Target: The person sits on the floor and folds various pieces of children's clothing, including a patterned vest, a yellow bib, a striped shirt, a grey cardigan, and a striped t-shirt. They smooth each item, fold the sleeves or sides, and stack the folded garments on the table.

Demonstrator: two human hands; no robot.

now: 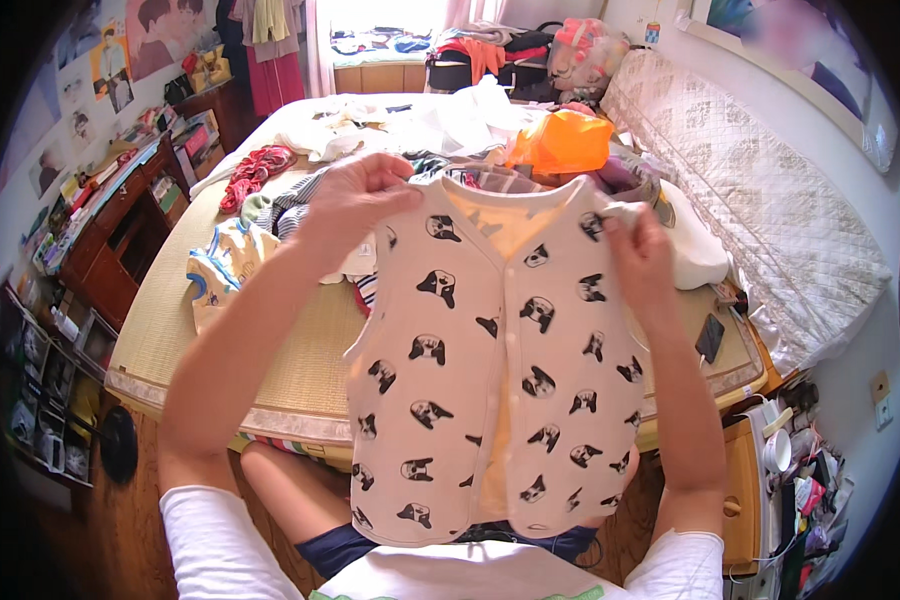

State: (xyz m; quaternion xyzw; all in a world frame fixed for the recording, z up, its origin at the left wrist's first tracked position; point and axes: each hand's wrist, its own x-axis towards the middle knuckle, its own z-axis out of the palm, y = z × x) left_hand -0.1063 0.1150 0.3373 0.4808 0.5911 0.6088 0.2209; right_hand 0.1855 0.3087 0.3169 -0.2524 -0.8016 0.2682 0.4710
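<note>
A small sleeveless vest (450, 400), pale pinkish white with black-and-white dog heads and a yellow lining, hangs upright in front of me. My left hand (365, 200) pinches it at the left shoulder. At the right shoulder my right hand (638, 250) grips the cloth with closed fingers. The vest's front edges meet near the collar and part lower down, showing the lining. Behind it lies a bed with a woven mat (170, 330). To the left of my left forearm a yellow baby garment with blue trim (232, 255) rests on the mat.
Heaped clothes cover the bed's far part, with an orange bag (562, 142) and a red patterned cloth (255, 175). A phone (710, 337) lies near the right edge. A quilted white pad (740, 180) leans along the right wall. A wooden cabinet (120, 225) stands left.
</note>
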